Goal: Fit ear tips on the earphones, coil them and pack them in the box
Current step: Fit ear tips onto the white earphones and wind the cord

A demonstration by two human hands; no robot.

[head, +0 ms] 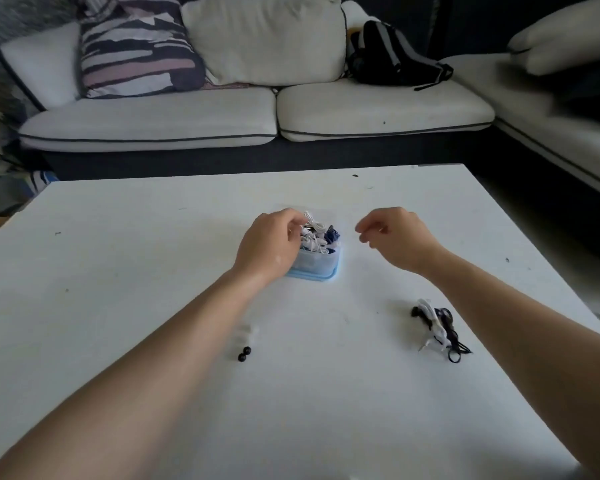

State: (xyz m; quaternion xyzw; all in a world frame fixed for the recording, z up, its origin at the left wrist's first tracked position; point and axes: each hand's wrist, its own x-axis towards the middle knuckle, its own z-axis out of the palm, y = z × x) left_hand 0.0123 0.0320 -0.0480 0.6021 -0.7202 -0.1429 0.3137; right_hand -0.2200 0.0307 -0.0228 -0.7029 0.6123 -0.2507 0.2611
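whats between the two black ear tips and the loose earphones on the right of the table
Nothing; in the head view, only bare white table runs from the black ear tips to the loose earphones.

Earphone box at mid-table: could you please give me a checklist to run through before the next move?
1. The box is open on top: ok.
2. Grip of the left hand on the white earphones in the box: cannot tell.
3. Free right hand, holding nothing: ok.
4. The earphone bundle packed: not ok, it lies on the table.
5. The black ear tips fitted: not ok, lying loose.
6. Room left in the box: cannot tell, cables heap above its rim.
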